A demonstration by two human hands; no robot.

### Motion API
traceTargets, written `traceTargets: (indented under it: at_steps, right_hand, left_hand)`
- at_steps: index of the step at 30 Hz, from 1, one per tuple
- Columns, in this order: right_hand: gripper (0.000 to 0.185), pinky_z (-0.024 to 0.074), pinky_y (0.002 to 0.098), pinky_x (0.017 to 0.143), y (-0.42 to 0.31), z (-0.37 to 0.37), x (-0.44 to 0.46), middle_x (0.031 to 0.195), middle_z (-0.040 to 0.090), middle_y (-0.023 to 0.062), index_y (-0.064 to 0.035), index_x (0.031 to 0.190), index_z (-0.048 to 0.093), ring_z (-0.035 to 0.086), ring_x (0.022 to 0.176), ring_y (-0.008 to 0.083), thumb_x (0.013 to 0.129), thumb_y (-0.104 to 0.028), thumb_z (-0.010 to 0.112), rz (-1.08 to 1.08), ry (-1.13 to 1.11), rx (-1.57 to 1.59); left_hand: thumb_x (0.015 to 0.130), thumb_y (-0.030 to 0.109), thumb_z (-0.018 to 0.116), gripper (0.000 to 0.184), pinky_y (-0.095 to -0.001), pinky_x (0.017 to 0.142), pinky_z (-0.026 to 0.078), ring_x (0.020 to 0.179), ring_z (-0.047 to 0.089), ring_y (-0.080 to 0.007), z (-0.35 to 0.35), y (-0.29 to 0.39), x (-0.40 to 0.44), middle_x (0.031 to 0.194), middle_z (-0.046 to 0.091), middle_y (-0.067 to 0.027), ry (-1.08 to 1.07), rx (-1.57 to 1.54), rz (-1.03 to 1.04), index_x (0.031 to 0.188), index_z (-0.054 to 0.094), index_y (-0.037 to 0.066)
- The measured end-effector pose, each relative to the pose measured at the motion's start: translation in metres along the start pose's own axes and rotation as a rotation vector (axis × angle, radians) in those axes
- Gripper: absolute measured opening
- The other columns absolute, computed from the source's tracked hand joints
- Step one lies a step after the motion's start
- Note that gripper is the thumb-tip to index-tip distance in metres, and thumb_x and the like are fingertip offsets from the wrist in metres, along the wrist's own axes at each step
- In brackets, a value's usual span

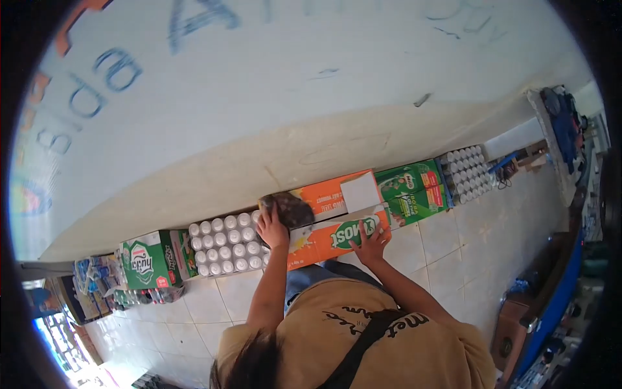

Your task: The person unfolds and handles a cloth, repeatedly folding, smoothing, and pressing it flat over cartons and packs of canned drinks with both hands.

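Observation:
An orange carton with a green oval label lies in front of me, close to my body. My right hand rests on the carton's right part with its fingers spread. On the left, my left hand lies with fingers apart against a dark, shiny item at the carton's upper left corner. Behind stands another orange carton with a white patch on it. I cannot make out what the dark item is.
Trays of cans and a green and white carton stand to the left. A green carton and more cans are to the right, along the wall. A blue-edged table is at far right.

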State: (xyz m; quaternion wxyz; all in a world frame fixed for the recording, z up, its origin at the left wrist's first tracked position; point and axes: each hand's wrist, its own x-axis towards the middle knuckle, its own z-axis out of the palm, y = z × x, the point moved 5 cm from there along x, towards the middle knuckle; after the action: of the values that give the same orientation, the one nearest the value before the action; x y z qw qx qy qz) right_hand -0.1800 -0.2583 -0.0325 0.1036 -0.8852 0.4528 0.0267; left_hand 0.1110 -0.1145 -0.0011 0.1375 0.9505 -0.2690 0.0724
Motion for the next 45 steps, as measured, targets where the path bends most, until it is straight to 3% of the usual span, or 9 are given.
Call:
traceTargets:
  at_steps: [5,8,12,17,22,29,32,37,45]
  right_hand:
    - [0.085,0.0123,0.0766,0.094,-0.003,-0.013,0.004,0.147,0.002,0.0372,-0.0312,0.148,0.024,0.003,0.128,0.0653,0.077,-0.068,0.055,-0.013,-0.083,-0.052]
    - [0.091,0.0198,0.0772,0.090,0.000,-0.011,0.004,0.145,0.006,0.0388,-0.0304,0.148,0.026,0.008,0.125,0.0688,0.073,-0.072,0.056,-0.062,-0.078,-0.067]
    - [0.094,0.0191,0.0809,0.085,0.009,0.005,0.005,0.143,0.008,0.0401,-0.0309,0.148,0.025,0.005,0.120,0.0739,0.070,-0.074,0.056,-0.075,-0.119,-0.063]
    - [0.094,0.0195,0.0811,0.085,0.006,-0.002,0.006,0.143,0.005,0.0405,-0.0321,0.148,0.023,0.004,0.122,0.0730,0.070,-0.073,0.057,-0.074,-0.101,-0.036]
    - [0.098,0.0204,0.0787,0.090,0.004,-0.002,0.006,0.144,0.005,0.0402,-0.0306,0.150,0.019,0.007,0.123,0.0717,0.070,-0.070,0.061,-0.018,-0.236,-0.061]
    - [0.105,0.0282,0.0722,0.093,-0.005,-0.018,0.018,0.142,0.012,0.0402,-0.0302,0.149,0.020,0.016,0.122,0.0709,0.064,-0.072,0.064,0.048,-0.438,-0.081]
    - [0.104,0.0286,0.0738,0.092,0.000,-0.009,0.015,0.141,0.016,0.0407,-0.0321,0.148,0.023,0.017,0.120,0.0722,0.062,-0.074,0.063,0.015,-0.267,-0.107]
    - [0.108,0.0387,0.0567,0.098,0.010,-0.038,0.013,0.135,0.039,0.0254,0.0052,0.138,0.032,0.046,0.120,0.0434,0.061,-0.061,0.070,-0.027,0.020,0.058]
    - [0.074,0.0371,0.0431,0.105,0.040,-0.039,-0.017,0.137,0.042,0.0187,0.0052,0.135,0.038,0.031,0.134,0.0393,0.079,-0.034,0.065,-0.122,-0.003,0.141]
  left_hand:
    - [0.082,0.015,0.053,0.046,-0.0489,0.106,0.029,0.132,0.037,-0.0325,0.030,0.056,-0.004,0.137,0.045,-0.0127,0.086,-0.010,-0.071,0.129,0.053,0.016]
    - [0.082,0.030,0.058,0.058,-0.0513,0.108,0.027,0.139,0.024,-0.0360,0.067,0.143,-0.014,0.145,0.035,-0.0139,-0.394,-0.194,0.265,0.137,0.044,0.018]
    - [0.083,0.033,0.058,0.068,-0.0519,0.109,0.025,0.141,0.015,-0.0363,0.058,0.216,-0.047,0.151,0.025,-0.0128,-0.412,-0.313,0.408,0.145,0.031,0.021]
    - [0.084,0.016,0.057,0.070,-0.0443,0.107,0.032,0.134,0.029,-0.0363,0.063,0.189,-0.044,0.150,0.026,-0.0118,-0.506,-0.253,0.622,0.146,0.027,0.023]
    - [0.071,0.004,0.058,0.057,-0.0427,0.097,0.042,0.120,0.044,-0.0332,0.032,0.150,-0.057,0.131,0.050,-0.0032,-0.543,-0.405,0.847,0.125,0.058,0.023]
    - [0.071,0.022,0.069,0.042,-0.0384,0.081,0.046,0.094,0.051,-0.0258,0.016,0.102,-0.089,0.110,0.059,-0.0012,-0.543,-0.398,0.995,0.112,0.066,0.026]
    - [0.075,0.032,0.065,0.034,-0.0383,0.089,0.045,0.107,0.050,-0.0289,0.027,0.114,-0.103,0.121,0.057,0.0006,-0.558,-0.383,1.092,0.108,0.068,0.025]
    - [0.080,0.020,0.062,0.042,-0.0447,0.103,0.037,0.124,0.043,-0.0369,0.013,0.188,-0.088,0.128,0.051,-0.0095,-0.568,-0.440,1.286,0.121,0.059,0.016]
    - [0.087,0.016,0.047,0.058,-0.0502,0.113,0.021,0.141,0.022,-0.0345,0.067,0.256,-0.054,0.146,0.036,-0.0082,-0.591,-0.102,1.226,0.143,0.037,0.028]
